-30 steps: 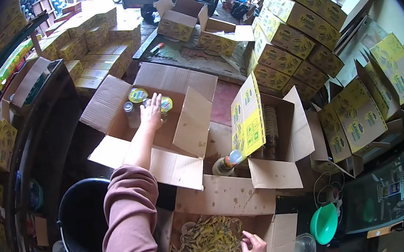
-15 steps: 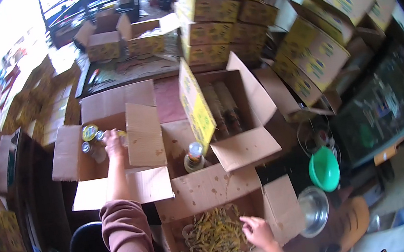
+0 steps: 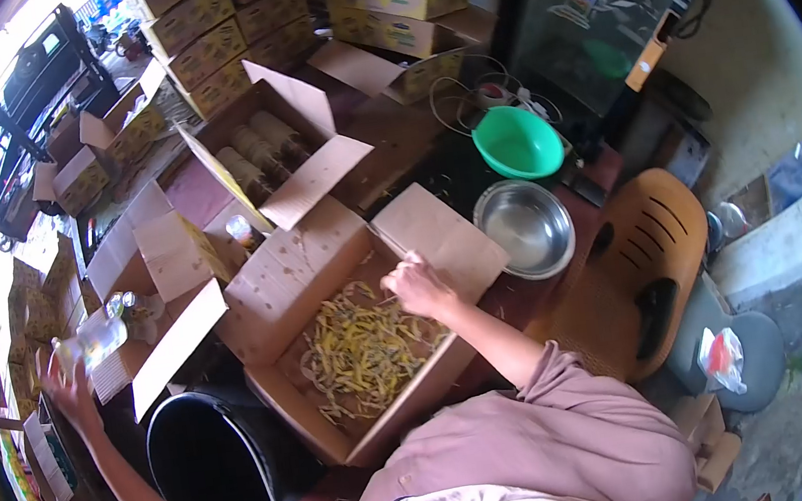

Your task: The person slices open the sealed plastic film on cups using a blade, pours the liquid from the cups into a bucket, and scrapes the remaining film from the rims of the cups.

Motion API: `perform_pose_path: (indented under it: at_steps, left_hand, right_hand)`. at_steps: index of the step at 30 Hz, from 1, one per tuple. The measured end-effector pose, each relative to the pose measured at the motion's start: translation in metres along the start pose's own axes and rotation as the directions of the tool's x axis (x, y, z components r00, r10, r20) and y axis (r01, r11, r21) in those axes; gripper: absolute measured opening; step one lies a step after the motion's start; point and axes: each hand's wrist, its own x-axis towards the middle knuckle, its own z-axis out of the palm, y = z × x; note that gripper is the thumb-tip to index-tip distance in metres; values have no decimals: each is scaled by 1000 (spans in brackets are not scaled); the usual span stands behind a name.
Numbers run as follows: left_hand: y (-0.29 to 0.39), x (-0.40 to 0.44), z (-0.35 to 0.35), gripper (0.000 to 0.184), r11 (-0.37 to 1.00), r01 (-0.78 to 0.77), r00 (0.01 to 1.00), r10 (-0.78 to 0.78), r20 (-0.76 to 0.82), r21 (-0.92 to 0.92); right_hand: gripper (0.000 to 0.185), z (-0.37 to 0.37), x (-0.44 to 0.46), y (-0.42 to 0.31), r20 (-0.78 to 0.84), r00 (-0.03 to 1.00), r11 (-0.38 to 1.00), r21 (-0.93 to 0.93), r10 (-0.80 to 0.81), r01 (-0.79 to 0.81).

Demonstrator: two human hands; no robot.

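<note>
Nearest the body, an open brown cardboard box [image 3: 290, 407] holds thin yellow-green strips [image 3: 363, 350], beside a round black bucket [image 3: 288, 435]. Over its far right edge the right hand [image 3: 416, 287] curls its fingers; whether they pinch anything cannot be told. Farther left, the left hand [image 3: 69, 376] has its fingers around a blurred clear jar [image 3: 103, 337], close by an open flapped carton [image 3: 176, 253].
</note>
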Motion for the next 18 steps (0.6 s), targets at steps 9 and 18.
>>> perform_pose_path:
  at_steps: [9,18]
  left_hand:
    - [86,-170,-23,67,995,-103,836,81,-542,-10]
    - [49,-266,-28,52,863,145,721,-427,-546,-484]
  right_hand:
    - [25,-29,-24,-7,30,991,579,809,133,-102]
    - [32,-23,-33,-25,302,931,-55,953,204,-297]
